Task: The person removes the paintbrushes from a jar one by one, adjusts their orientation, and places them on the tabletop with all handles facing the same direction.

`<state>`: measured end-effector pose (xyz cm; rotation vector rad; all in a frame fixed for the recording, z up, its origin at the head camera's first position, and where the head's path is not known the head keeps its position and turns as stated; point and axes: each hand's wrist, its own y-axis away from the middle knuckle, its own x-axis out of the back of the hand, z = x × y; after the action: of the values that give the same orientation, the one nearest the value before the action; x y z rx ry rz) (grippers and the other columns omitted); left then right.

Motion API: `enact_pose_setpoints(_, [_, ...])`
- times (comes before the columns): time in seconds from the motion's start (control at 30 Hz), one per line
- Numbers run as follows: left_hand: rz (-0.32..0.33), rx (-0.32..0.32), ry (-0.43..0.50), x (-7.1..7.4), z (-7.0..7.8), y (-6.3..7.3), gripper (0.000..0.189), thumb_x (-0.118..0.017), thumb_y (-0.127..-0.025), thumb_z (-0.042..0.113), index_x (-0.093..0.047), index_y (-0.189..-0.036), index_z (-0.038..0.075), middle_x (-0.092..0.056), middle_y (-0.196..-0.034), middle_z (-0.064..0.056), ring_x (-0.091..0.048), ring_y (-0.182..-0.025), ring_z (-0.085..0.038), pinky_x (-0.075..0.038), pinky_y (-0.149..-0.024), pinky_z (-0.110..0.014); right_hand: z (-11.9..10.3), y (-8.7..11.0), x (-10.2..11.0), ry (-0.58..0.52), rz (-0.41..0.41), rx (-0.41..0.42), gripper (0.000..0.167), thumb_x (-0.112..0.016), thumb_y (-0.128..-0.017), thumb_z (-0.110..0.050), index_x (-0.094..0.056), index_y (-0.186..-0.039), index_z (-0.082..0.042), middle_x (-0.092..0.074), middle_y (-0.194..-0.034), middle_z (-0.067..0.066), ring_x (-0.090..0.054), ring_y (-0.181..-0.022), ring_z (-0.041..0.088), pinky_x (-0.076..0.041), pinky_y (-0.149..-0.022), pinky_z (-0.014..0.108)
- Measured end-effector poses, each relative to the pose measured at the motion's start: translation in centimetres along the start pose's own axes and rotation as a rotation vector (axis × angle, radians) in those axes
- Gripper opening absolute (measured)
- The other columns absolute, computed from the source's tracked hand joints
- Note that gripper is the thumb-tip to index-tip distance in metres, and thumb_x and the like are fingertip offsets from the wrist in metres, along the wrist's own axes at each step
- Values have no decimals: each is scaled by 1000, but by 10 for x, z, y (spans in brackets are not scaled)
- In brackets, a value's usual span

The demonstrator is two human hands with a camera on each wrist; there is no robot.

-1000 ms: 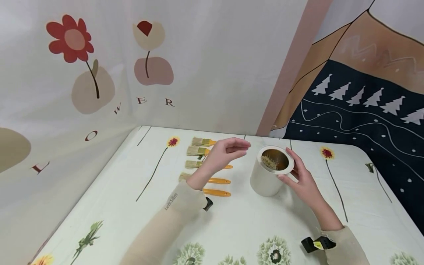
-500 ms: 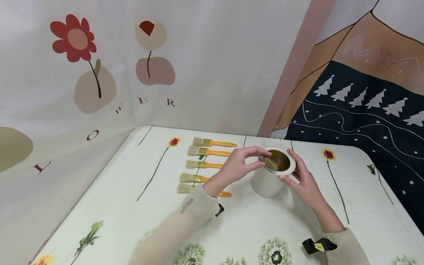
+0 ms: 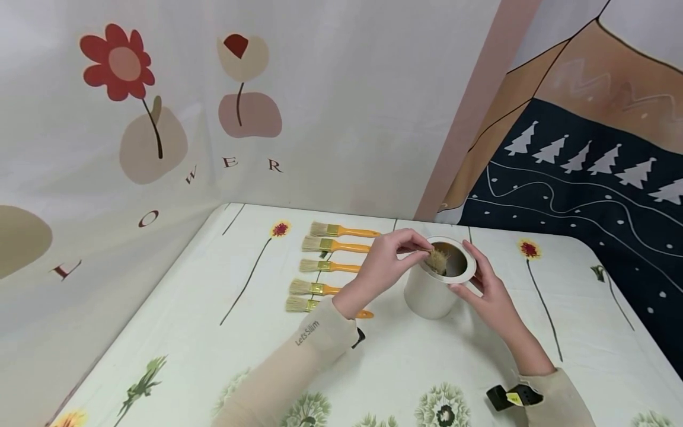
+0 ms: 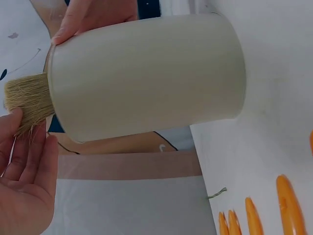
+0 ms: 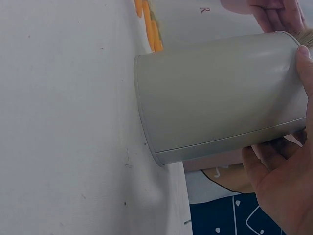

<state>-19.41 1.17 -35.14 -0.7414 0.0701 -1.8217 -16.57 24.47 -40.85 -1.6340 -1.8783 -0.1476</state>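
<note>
A whitish cylindrical canister (image 3: 428,298) stands on the table, its mouth upward. My right hand (image 3: 490,293) holds it near the rim from the right, thumb in front and fingers behind. A paintbrush (image 4: 30,93) sticks out of the mouth with its pale bristles up; its handle is hidden inside the canister. My left hand (image 3: 386,260) pinches those bristles at the left side of the rim. In the right wrist view the canister (image 5: 220,100) fills the middle, with the fingers of my right hand (image 5: 286,183) along its side.
Several flat paintbrushes (image 3: 341,247) with orange handles lie in a row left of the canister, bristles to the left. The lower ones are partly behind my left forearm. A flower-print cloth (image 3: 395,367) covers the table, and printed curtains (image 3: 347,107) hang behind it.
My left hand has moved right from beside the canister to its mouth, and now pinches the brush, whose bristles have come up above the rim. My right hand has stayed on the canister.
</note>
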Motion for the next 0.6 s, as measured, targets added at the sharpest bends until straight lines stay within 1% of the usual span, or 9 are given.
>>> enact_pose_setpoints(0.1, [16,2,43,4,4,0,11,-71,-92,10,-71,-103,8,-73,-105,-6,-70,-98,-17,-56,-85,-13,0,0,0,-4,1,3,84,-69,-94,-8,-19,-160,-21,-30,-161,20,-30,-125,-26,-33,-96,-4])
enact_pose_setpoints(0.17, [13,4,63,6,6,-1,10,-71,-92,11,-70,-101,7,-73,-104,-7,-70,-96,-17,-57,-82,-14,0,0,0,-4,0,1,84,-69,-94,-9,-19,-160,-21,-29,-161,20,-30,-125,-26,-33,-96,-4])
enact_pose_setpoints(0.33, [-4,30,92,8,8,-2,12,-73,-90,14,-68,-99,8,-73,-103,-6,-70,-94,-13,-58,-78,-15,-1,1,0,-5,-3,-13,84,-69,-94,-10,-19,-160,-22,-29,-162,19,-30,-124,-26,-32,-96,-4])
enact_pose_setpoints(0.4, [2,26,95,9,8,-2,12,-74,-90,15,-68,-99,9,-72,-103,-5,-69,-93,-11,-59,-77,-16,-1,1,0,-6,-4,-17,84,-69,-94,-10,-19,-160,-22,-29,-162,19,-30,-124,-26,-32,-96,-5])
enact_pose_setpoints(0.5, [40,2,128,13,9,-3,11,-73,-90,14,-67,-97,8,-72,-102,-6,-69,-92,-13,-60,-75,-18,-1,2,0,-9,-4,-19,84,-69,-94,-10,-19,-160,-21,-28,-162,20,-30,-124,-27,-32,-96,-5])
enact_pose_setpoints(0.6, [95,-11,189,22,12,-3,10,-73,-91,12,-65,-95,6,-71,-103,-10,-68,-92,-15,-60,-74,-20,-1,1,0,-12,-2,-17,84,-69,-93,-10,-19,-160,-22,-28,-162,19,-29,-125,-27,-32,-96,-5])
